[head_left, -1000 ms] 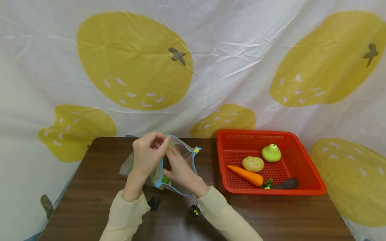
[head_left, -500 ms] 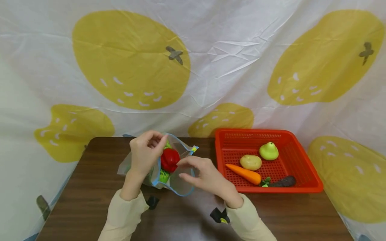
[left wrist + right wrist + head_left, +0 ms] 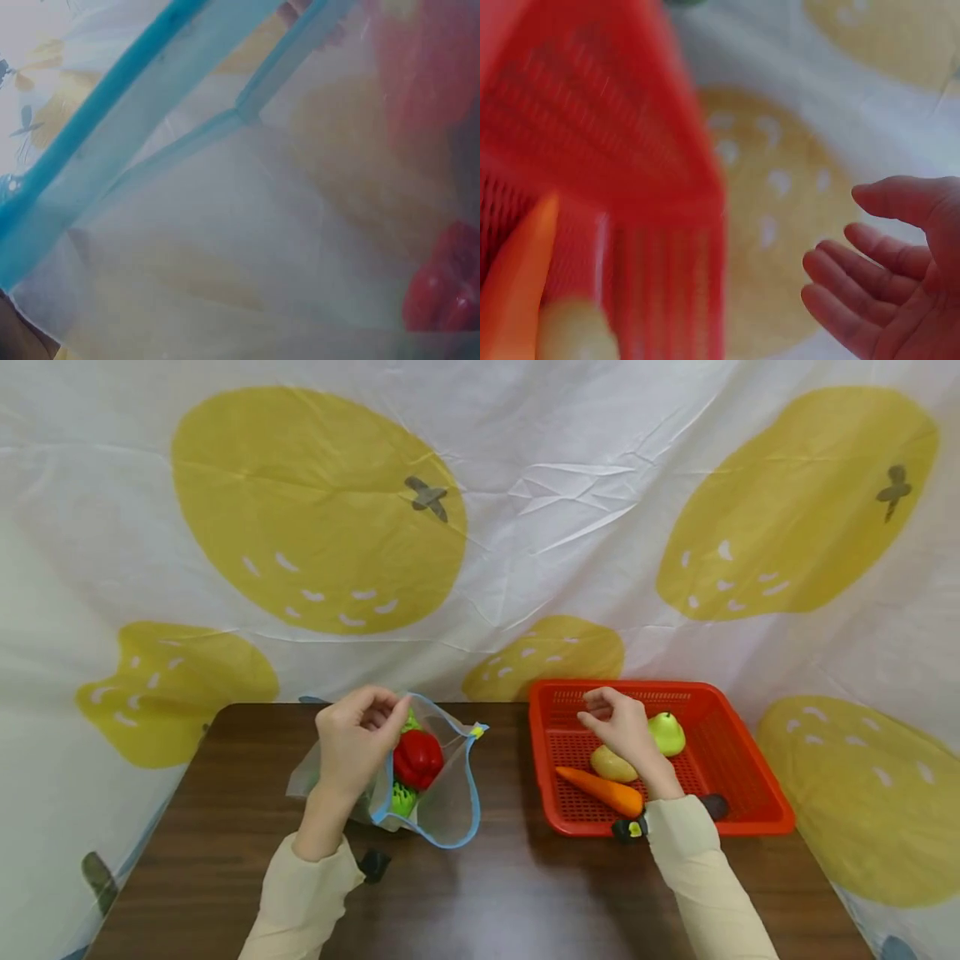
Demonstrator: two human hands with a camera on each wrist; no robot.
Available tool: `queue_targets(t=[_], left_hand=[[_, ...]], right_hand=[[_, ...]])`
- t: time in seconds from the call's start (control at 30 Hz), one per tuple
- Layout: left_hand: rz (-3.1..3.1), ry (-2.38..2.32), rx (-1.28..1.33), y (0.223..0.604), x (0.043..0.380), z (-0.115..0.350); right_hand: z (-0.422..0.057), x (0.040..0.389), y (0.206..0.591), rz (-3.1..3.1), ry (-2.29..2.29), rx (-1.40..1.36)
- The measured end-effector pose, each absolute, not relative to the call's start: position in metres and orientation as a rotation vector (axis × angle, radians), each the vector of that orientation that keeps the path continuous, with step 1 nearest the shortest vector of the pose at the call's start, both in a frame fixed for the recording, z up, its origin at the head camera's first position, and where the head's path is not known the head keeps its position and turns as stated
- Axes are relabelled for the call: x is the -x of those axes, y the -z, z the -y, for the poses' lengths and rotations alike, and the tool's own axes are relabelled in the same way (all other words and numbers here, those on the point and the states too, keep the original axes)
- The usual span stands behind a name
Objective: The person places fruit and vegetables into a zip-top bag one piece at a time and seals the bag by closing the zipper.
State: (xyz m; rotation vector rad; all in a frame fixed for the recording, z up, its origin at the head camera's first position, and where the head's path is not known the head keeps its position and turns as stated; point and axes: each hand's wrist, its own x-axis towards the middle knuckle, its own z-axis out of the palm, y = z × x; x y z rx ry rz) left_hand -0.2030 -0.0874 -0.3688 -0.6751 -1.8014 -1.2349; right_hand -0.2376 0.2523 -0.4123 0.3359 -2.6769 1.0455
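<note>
Head: our left hand (image 3: 354,735) pinches a sheer, blue-edged zip bag (image 3: 448,806) on the table (image 3: 480,910), red bell pepper (image 3: 418,760) inside. Left wrist: its milky wall. Right wrist: our right hand (image 3: 896,281), fingers relaxed, near a red basket (image 3: 664,176).

A white cloth (image 3: 502,410) is hanging across the whole background, showing large yellow fruit prints (image 3: 318,510) with small white dashes (image 3: 363,595) and dark stem marks (image 3: 426,498). Sharp creases (image 3: 577,493) are catching light near its upper middle. A dark brown wood-grain table (image 3: 202,835) is standing just in front of the cloth, its far left corner (image 3: 234,715) rounding off, and a pale gleam (image 3: 480,893) is spreading over the near middle of its top.
</note>
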Motion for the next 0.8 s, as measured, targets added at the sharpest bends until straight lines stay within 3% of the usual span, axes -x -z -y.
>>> queue_targets(t=[0.33,0.8], left_hand=[[1.818,1.22,0.65,0.368,0.202,0.089],[1.805,1.21,0.631,0.368,0.201,0.087]], right_hand=[[-0.29,0.27,0.42,3.046,-0.913,0.041],[-0.309,0.294,0.452,3.353,-0.776,-0.169]])
